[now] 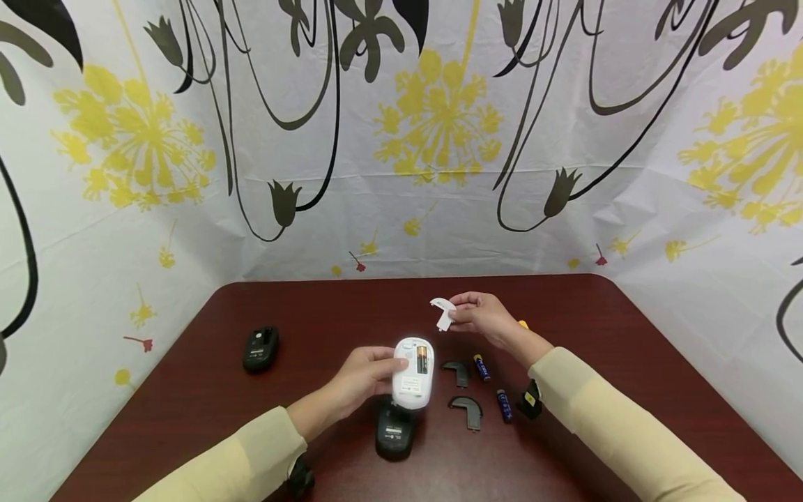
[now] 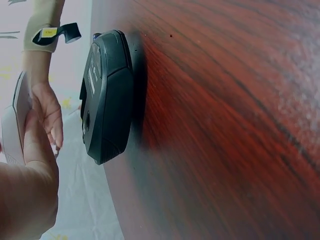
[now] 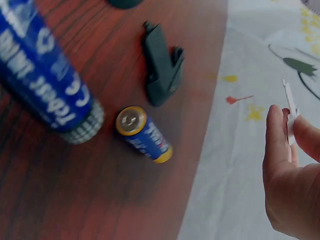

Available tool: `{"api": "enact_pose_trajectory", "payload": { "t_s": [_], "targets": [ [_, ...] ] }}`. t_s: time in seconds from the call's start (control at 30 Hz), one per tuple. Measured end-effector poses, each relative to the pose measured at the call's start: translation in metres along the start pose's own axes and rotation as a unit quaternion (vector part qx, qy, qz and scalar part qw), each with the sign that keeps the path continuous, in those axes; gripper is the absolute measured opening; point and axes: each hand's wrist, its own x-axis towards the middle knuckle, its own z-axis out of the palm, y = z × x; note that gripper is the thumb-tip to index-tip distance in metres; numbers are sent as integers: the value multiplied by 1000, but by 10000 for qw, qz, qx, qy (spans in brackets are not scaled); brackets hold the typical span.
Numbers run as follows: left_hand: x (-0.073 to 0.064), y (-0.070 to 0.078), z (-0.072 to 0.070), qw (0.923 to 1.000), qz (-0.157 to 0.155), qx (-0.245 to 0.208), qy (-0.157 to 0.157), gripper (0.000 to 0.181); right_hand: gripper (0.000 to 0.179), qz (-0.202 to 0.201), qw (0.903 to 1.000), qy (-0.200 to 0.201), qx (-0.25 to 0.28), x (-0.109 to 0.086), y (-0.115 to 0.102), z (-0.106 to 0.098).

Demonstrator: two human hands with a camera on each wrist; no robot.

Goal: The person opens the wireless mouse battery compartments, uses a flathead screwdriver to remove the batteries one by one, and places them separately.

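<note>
My left hand point(image 1: 359, 376) holds a white computer mouse point(image 1: 410, 387) with its underside facing up. Its compartment is uncovered, and a battery point(image 1: 422, 357) shows inside. Farther back and to the right, my right hand point(image 1: 486, 317) pinches a white battery cover point(image 1: 443, 315) by its edge, apart from the mouse. The right wrist view has the same thin cover point(image 3: 290, 112) between thumb and fingers. A black mouse point(image 1: 395, 434) lies underside up on the table, just in front of the white one, which overlaps it in the head view.
Another black mouse point(image 1: 260, 348) lies at the left of the brown table point(image 1: 201, 418). Two dark battery covers point(image 1: 469, 411) and two blue batteries point(image 1: 504, 406) lie right of the white mouse. A yellow item point(image 1: 523, 324) peeks out behind the right wrist. Patterned white cloth point(image 1: 389, 230) hangs beyond the table.
</note>
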Motion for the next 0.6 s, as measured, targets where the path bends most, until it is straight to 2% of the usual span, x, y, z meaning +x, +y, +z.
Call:
{"api": "enact_pose_trajectory", "payload": {
  "t_s": [0.33, 0.6],
  "targets": [
    [0, 0, -1, 10000, 25, -26, -28, 41, 37, 249, 9995, 173, -38, 16, 12, -7],
    [0, 1, -1, 10000, -8, -57, 8, 40, 35, 415, 9978, 147, -499, 25, 22, -10]
  ]
}}
